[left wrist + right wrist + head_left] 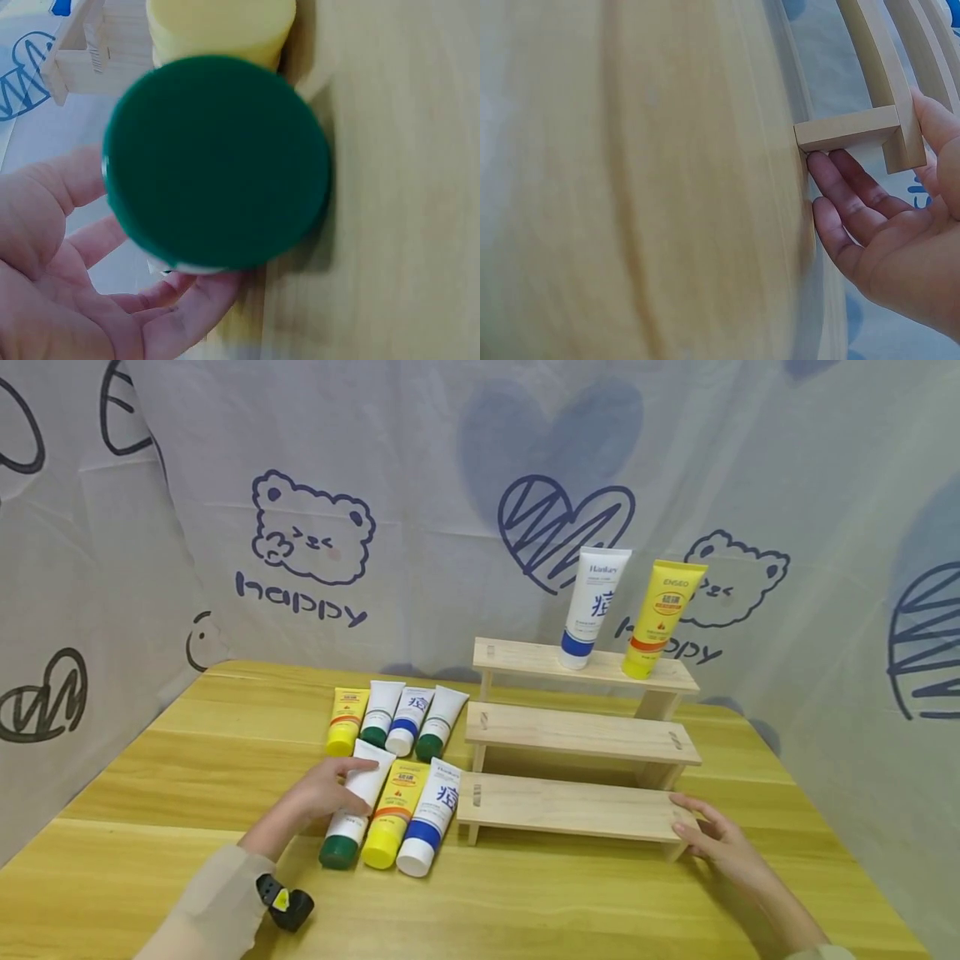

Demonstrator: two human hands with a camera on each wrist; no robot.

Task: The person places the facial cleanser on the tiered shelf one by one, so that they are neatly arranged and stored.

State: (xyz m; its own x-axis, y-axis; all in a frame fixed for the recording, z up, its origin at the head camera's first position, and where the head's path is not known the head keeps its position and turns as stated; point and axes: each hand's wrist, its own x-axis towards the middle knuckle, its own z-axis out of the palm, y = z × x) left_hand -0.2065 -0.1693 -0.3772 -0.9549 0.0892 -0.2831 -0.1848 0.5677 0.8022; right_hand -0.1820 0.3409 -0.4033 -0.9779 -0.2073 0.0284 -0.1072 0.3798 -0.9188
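My left hand (327,791) grips a white tube with a green cap (341,850), lying at the front left of a row. In the left wrist view the round green cap (217,161) hides much of that grip. Beside it lie a yellow tube (393,814) and a white tube with a blue band (431,818). My right hand (716,839) holds the right end of the lowest step of a three-tier wooden stand (570,810). In the right wrist view its fingers (847,195) bend against the stand's leg (847,129).
On the top tier stand a white tube with a blue band (591,606) and a yellow tube (660,618), both upright. Behind the front row lie a small yellow tube (347,718) and several white tubes (411,714). A printed cloth (420,527) hangs behind the wooden table (187,752).
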